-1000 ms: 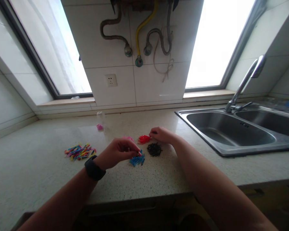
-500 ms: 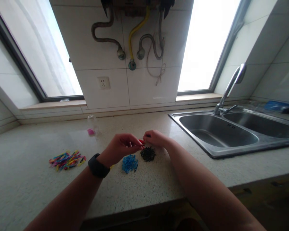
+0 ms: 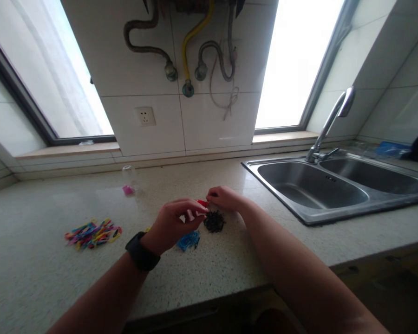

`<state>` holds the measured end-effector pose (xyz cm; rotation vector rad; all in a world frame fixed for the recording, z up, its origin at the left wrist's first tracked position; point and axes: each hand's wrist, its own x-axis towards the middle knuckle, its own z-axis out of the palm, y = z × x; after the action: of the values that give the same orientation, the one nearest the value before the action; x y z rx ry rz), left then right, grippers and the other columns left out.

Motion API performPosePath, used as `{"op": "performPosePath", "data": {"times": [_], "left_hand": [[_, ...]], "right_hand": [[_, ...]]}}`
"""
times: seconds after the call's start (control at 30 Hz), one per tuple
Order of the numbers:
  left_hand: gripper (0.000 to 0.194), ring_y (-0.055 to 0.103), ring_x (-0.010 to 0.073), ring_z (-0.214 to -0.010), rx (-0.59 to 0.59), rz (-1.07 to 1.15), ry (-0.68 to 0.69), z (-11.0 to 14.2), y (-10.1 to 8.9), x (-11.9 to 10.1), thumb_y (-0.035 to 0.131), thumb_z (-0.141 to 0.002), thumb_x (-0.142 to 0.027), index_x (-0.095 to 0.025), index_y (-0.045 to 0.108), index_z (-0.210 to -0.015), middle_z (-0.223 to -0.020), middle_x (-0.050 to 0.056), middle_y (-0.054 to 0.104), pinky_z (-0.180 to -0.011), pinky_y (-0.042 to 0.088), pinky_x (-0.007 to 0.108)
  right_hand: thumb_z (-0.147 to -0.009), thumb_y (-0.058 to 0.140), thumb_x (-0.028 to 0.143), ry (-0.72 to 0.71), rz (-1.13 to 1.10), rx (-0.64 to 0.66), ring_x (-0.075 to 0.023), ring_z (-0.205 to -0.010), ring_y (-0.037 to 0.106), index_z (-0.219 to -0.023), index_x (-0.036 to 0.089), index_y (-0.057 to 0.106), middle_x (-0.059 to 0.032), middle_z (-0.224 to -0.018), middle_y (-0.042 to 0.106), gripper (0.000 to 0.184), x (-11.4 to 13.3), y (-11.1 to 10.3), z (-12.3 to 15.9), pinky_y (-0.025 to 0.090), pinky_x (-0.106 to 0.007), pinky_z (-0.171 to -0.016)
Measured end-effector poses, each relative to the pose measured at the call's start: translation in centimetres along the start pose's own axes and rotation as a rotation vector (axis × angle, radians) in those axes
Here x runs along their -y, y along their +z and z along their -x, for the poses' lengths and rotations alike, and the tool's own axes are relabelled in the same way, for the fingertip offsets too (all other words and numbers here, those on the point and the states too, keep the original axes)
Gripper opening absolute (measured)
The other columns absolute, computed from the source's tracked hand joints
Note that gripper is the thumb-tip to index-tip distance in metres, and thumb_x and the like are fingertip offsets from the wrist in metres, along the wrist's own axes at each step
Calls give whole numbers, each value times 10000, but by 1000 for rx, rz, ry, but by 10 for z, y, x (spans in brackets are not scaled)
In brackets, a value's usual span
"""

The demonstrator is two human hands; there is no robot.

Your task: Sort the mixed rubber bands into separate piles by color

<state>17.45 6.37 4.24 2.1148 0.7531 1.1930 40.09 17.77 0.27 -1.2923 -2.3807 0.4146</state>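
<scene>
My left hand (image 3: pixel 181 217), with a dark watch on its wrist, is over the counter with thumb and forefinger pinched together. Whatever lies between those fingertips is too small to make out. Just right of the fingertips is a pile of small black pieces (image 3: pixel 214 221). A heap of blue pieces (image 3: pixel 188 240) sits partly beneath the left hand. Something red (image 3: pixel 202 203) shows between the two hands, mostly hidden. My right hand (image 3: pixel 223 198) rests on the counter behind the black pile, its fingers curled in; what they hold, if anything, is hidden.
A mixed heap of small multicoloured pieces (image 3: pixel 93 233) lies to the left. Behind it stands a clear plastic cup (image 3: pixel 128 174) with something pink (image 3: pixel 128 189) at its base. At right is a double steel sink (image 3: pixel 313 185) with a tap (image 3: pixel 329 125).
My left fingertips have shifted slightly, staying by the black pile, and more of the red thing shows. The right hand has hardly moved. The whole view has tilted a little.
</scene>
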Motion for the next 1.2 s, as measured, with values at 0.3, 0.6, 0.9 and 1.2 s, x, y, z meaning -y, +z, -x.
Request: {"op": "performPosePath", "data": {"times": [0.3, 0.6, 0.9, 1.2], "left_hand": [[238, 602, 201, -1047, 266, -492, 258, -3, -2, 15, 615, -897, -158, -225, 693, -1112, -1092, 34, 729, -949, 514, 378], [287, 564, 241, -1137, 386, -612, 252, -5, 17, 21, 629, -912, -269, -200, 670, -1187, -1164, 50, 702, -1041, 447, 427], [294, 568, 231, -1126, 416, -631, 303, -11, 19, 21, 607, -930, -274, -211, 672, -1209, -1228, 32, 697, -1020, 448, 419], [267, 572, 220, -1126, 383, -603, 328, -11, 15, 26, 580, -950, -257, -237, 698, -1189, -1236, 20, 699, -1020, 455, 419]], "right_hand": [[-889, 578, 349, 45, -65, -30, -130, -678, 570, -897, 173, 756, -27, -781, 719, 250, -12, 4, -5, 388, -235, -636], [-890, 564, 346, 35, -73, -58, -144, -707, 606, -889, 185, 761, -34, -804, 735, 255, -13, 5, -5, 406, -241, -652], [-888, 570, 333, 33, -74, -66, -146, -731, 626, -876, 198, 759, -29, -812, 738, 233, -10, 5, -4, 405, -237, -658], [-888, 572, 329, 53, -118, -79, -144, -721, 617, -875, 194, 757, -35, -817, 740, 230, -12, 8, -6, 408, -241, -652]]}}
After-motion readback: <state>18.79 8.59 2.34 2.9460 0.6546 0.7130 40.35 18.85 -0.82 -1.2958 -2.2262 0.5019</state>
